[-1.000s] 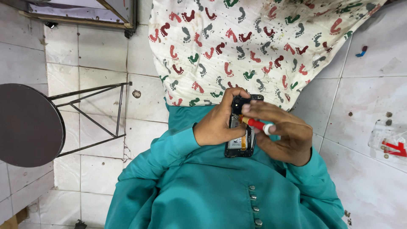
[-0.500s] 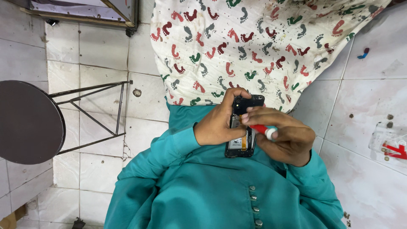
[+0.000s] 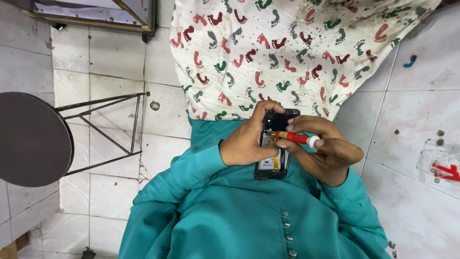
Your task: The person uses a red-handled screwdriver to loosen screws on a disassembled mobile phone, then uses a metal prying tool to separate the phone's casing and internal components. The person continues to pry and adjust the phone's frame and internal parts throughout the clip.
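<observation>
Opened smartphone (image 3: pixel 274 156) gripped in left hand (image 3: pixel 247 144) above teal-clad lap; right hand (image 3: pixel 323 151) pinching red-handled screwdriver (image 3: pixel 298 138), tip on phone's innards. Footprint-patterned cloth (image 3: pixel 287 52) beyond; dark round stool (image 3: pixel 31 139) alongside.

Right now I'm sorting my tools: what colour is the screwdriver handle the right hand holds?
Red with a white end cap, seen in the head view: screwdriver in the right hand.

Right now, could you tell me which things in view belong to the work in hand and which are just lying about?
In hand:
opened phone, held by left hand
red screwdriver, held by right hand

Lying about:
round stool
footprint-patterned cloth
clear packet
</observation>
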